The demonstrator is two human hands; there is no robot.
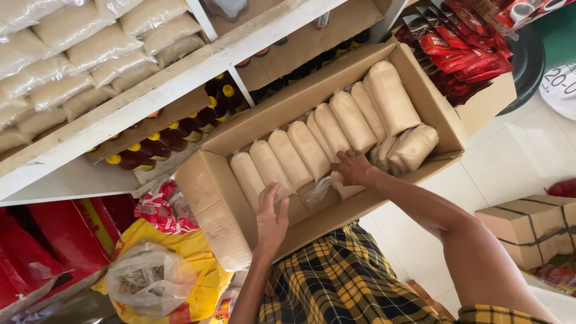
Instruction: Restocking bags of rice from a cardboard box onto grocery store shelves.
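White shelf unit (150, 90) along the top left, stacked clear bags of pale grain (72, 48) on its upper level, dark bottles with yellow caps (174, 135) under it. Big open cardboard box (207, 198) resting on the person's lap, plaid cloth (342, 270) below its near edge. Inside, a row of pale sealed packets (312, 144) standing side by side from the left end to the far right corner, a few lying loose at the right end. Left hand (271, 219) flat, fingers spread over the near wall of the box, steadying it, not gripping. Right hand (354, 168) down inside at the near edge, fingers curled on one packet (345, 187) with a clear plastic tail; whether fully gripped, cannot tell. Packets look soft, plump, probably dense powder or grain, moderately heavy, film slick; likely best taken around the middle, not by the loose plastic end. Taped box (531, 228) sits on the floor at right.
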